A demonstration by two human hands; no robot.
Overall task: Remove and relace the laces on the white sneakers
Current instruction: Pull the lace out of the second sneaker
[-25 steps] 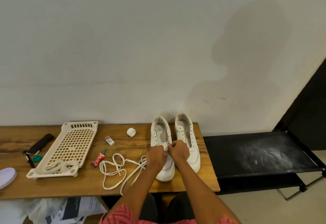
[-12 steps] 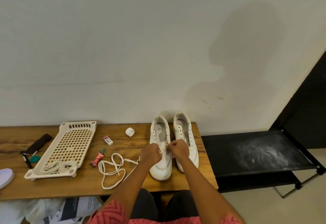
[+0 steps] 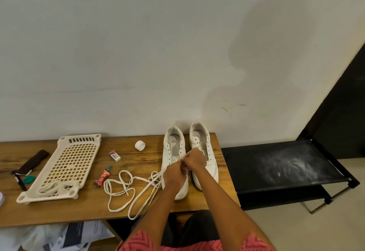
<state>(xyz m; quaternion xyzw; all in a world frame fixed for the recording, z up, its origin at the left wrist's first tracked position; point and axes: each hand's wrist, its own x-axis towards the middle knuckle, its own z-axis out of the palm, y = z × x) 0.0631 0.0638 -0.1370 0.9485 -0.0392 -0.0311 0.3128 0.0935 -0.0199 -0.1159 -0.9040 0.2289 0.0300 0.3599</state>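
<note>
Two white sneakers stand side by side at the right end of the wooden table (image 3: 59, 215), toes toward me. Both hands meet over the front of the left sneaker (image 3: 173, 148). My left hand (image 3: 173, 173) and my right hand (image 3: 195, 160) have curled fingers that pinch the white lace (image 3: 126, 189) where it meets the shoe. The rest of that lace trails in loose loops across the table to the left. The right sneaker (image 3: 201, 142) shows bare eyelets, and my right forearm crosses its toe.
A cream perforated tray (image 3: 65, 163) at the left holds another coiled white lace (image 3: 57, 187). Between tray and shoes lie a small red tube (image 3: 102, 176), a small white box (image 3: 114, 155) and a white ring (image 3: 140, 145). A black shelf (image 3: 280, 167) adjoins the table on the right.
Both hands stay over the left sneaker's front, working the lace. The loose lace loops on the table have shifted slightly. The camera view has drifted a little.
</note>
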